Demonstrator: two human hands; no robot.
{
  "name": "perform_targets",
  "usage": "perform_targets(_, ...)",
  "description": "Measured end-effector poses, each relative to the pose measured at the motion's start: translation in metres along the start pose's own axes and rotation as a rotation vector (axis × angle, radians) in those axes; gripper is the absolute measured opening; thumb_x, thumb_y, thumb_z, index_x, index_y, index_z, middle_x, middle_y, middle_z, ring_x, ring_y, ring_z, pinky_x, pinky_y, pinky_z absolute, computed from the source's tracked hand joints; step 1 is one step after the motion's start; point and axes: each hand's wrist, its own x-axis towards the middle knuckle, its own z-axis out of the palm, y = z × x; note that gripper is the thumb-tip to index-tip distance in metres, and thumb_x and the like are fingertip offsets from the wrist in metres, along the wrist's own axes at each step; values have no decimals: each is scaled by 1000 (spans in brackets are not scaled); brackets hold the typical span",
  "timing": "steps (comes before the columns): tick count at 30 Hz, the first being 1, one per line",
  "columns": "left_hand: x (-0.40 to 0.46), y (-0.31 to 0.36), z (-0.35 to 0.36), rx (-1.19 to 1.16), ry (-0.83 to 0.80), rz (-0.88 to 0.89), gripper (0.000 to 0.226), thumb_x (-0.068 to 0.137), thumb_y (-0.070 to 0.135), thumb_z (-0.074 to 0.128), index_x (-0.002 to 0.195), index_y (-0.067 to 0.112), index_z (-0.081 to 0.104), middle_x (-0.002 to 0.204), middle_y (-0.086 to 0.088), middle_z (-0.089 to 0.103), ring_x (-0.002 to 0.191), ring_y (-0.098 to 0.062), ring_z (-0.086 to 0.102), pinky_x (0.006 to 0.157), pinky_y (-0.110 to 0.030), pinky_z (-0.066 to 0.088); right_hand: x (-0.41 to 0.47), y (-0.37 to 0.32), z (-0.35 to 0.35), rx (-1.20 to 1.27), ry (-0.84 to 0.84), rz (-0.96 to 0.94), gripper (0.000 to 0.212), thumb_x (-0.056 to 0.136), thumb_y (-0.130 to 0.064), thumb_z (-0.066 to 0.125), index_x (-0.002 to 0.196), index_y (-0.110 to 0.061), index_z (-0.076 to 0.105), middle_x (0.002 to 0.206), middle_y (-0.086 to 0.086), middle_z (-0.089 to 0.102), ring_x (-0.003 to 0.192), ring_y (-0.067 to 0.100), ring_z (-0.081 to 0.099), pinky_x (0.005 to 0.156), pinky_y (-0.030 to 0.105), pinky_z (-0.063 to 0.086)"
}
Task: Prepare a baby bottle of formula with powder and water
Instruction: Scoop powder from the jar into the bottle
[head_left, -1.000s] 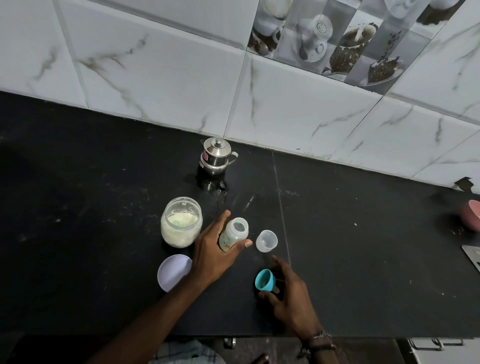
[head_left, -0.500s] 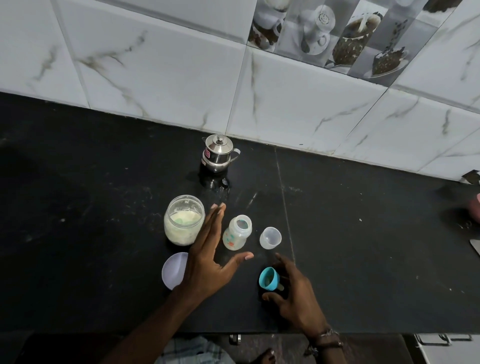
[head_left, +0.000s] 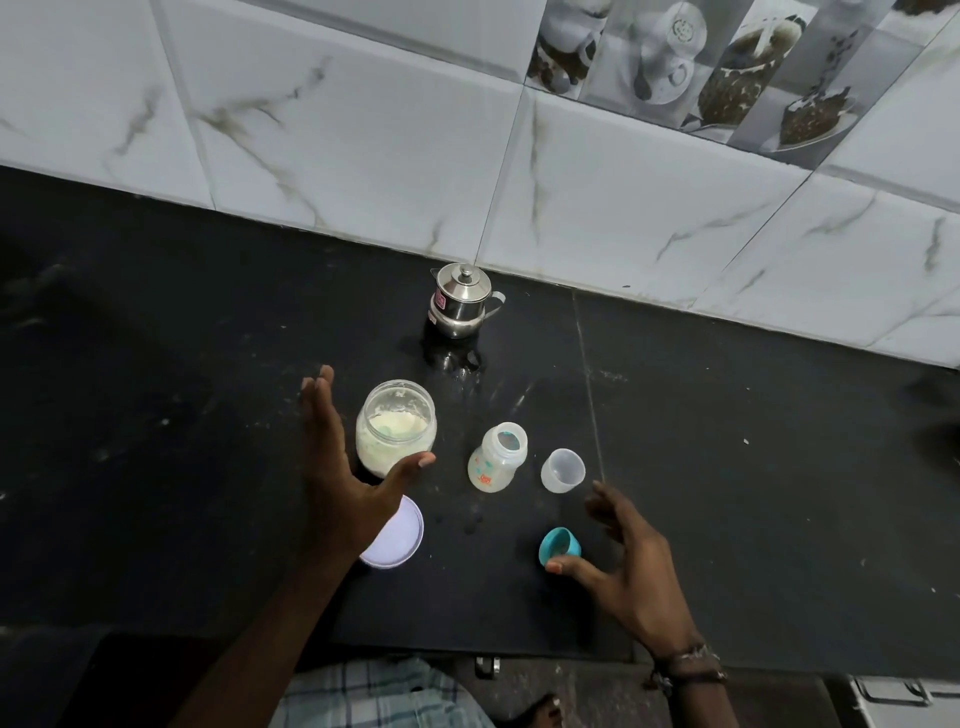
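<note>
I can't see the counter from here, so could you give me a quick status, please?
Left hand open beside powder jar. Right hand open, thumb at teal cap. Baby bottle upright, uncapped, untouched. Nothing blocking.

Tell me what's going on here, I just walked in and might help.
A person is making formula on a black counter. The left hand is open beside the open powder jar, holding nothing. The right hand touches the teal bottle ring. The baby bottle stands uncapped and unheld; the clear cap and a steel pot stand nearby.
</note>
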Motion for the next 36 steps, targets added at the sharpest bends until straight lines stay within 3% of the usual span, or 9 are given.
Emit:
perform_targets(3, -1, -6, -2, -25, -9, -24, 117, 77, 71, 65, 153, -3, 15, 158, -21, 32, 148, -41, 26, 115, -62, 29, 4, -5, 1, -35, -4, -25, 102, 49, -64, 82, 138, -27, 50, 122, -9, 65, 114, 2, 61, 91, 5, 41)
perform_targets(8, -3, -13, -1, -46, -33, -102, 119, 68, 60, 77, 154, -2, 21, 156, -16, 38, 147, -35, 33, 117, -51, 32, 7, -12, 4, -75, 5, -55, 93, 62, -72, 72, 137, -21, 53, 118, -6, 68, 109, 5, 64, 95, 24, 50)
perform_targets(12, 0, -17, 1, -108, -108, -172, 119, 60, 60, 84, 152, 36, 12, 160, -10, 34, 150, -27, 28, 120, -45, 29, 18, -39, 6, -20, 226, -225, 42, 82, -50, 69, 110, -18, 67, 97, -9, 71, 80, 7, 68, 70, 35, 58)
perform_targets(16, 2, -20, 7, -156, -177, -226, 125, 53, 51, 85, 154, 23, 17, 157, -9, 38, 146, -24, 34, 119, -39, 34, 45, -98, 6, 48, 378, -488, 9, 90, -22, 69, 92, -13, 71, 82, -8, 68, 60, 5, 59, 55, 21, 46)
perform_targets(19, 3, -16, 11, -122, -181, -231, 126, 51, 44, 90, 153, 2, 29, 149, -8, 47, 136, -15, 42, 109, -7, 29, 69, -150, 11, -39, 281, -596, 4, 88, -16, 69, 89, -12, 72, 85, -5, 68, 63, 2, 56, 59, 20, 45)
perform_targets(20, 4, -16, 11, -90, -181, -214, 122, 51, 39, 93, 150, 0, 34, 145, -12, 51, 133, -18, 47, 107, -7, 31, 76, -165, 14, -105, 229, -610, 6, 88, -17, 69, 89, -14, 73, 88, -3, 67, 67, 8, 58, 60, 25, 47)
perform_targets(24, 8, -21, 9, -42, -198, -168, 102, 54, 31, 99, 139, 2, 50, 132, -14, 62, 121, -30, 59, 104, -41, 48, 105, -203, 37, -467, -56, -545, 16, 88, -32, 62, 95, -22, 72, 107, 4, 57, 94, 25, 58, 71, 39, 52)
perform_targets(29, 12, -26, 11, -53, -203, -107, 90, 58, 44, 93, 135, 20, 53, 128, 21, 55, 117, 2, 55, 102, -5, 33, 132, -215, 74, -830, -316, -433, 30, 85, -40, 66, 101, -16, 71, 112, 8, 62, 104, 32, 60, 73, 38, 52)
perform_targets(36, 6, -26, 11, -139, -155, -102, 89, 61, 48, 91, 138, 42, 46, 130, 31, 56, 121, 1, 57, 99, -11, 41, 155, -213, 102, -1021, -613, -323, 43, 78, -41, 72, 107, -9, 69, 108, 10, 71, 100, 31, 69, 69, 32, 48)
